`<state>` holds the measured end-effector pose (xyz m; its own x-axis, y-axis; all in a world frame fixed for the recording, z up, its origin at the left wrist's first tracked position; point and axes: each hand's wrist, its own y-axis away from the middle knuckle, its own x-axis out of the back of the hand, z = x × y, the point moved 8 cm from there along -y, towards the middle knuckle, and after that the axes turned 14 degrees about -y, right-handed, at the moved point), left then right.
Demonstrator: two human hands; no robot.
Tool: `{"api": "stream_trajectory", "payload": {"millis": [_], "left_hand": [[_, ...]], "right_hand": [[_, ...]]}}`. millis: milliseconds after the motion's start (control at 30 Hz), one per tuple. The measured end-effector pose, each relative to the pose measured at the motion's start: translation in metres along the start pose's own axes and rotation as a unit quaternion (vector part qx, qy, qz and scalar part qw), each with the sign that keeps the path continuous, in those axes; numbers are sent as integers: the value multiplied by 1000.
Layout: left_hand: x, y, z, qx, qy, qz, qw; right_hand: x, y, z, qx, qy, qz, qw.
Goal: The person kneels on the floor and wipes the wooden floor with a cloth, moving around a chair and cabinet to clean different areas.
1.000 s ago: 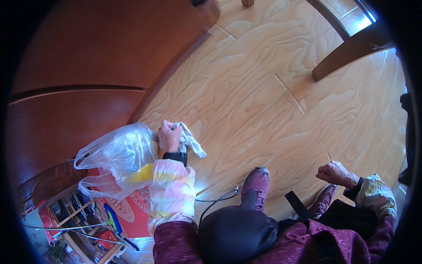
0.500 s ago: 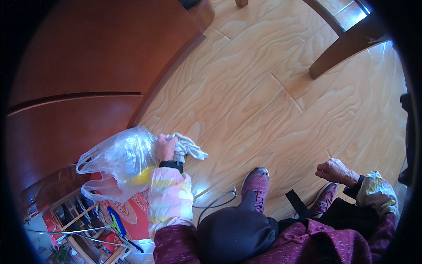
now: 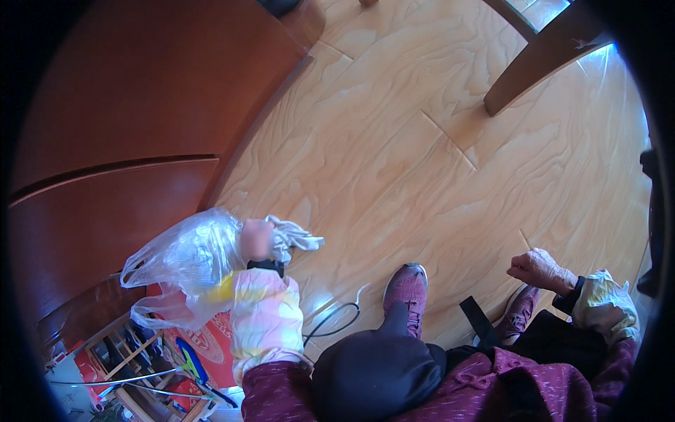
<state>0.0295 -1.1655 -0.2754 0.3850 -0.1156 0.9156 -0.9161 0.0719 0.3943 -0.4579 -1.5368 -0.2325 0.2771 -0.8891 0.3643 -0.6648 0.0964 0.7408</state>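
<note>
My left hand [image 3: 257,240], partly smeared, is closed on a pale grey-white cloth [image 3: 294,236] that hangs out on its right side. Against the hand's other side lies a clear plastic bag [image 3: 188,246] with loop handles, something yellow showing through its lower part. Whether my fingers also grip the bag I cannot tell. Over on the right, my right hand [image 3: 540,270] is curled into a fist above the floor, with nothing visible in it. Both forearms wear light patterned sleeve covers over dark red sleeves.
A reddish-brown wooden cabinet [image 3: 133,91] fills the upper left. A wooden furniture leg [image 3: 524,77] stands at the upper right. On the lower left are a red mat [image 3: 211,344], a wooden rack [image 3: 133,359] and a green-and-blue tool [image 3: 190,360]. A black cable [image 3: 337,318] lies near my shoe.
The view has shifted slightly. My left hand, still with the cloth, sits a little further left and the bag stays beside it. The right hand stays in a fist.
</note>
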Motion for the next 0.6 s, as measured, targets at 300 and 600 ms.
{"api": "stream_trajectory", "payload": {"millis": [300,600], "left_hand": [[-15,-8,-21,70,-3,7,998],[-7,-5,-1,-41,67,64,995]], "right_hand": [[75,-19,10,77,142,243,956],[113,-74,71,-291,-2,257,922]]}}
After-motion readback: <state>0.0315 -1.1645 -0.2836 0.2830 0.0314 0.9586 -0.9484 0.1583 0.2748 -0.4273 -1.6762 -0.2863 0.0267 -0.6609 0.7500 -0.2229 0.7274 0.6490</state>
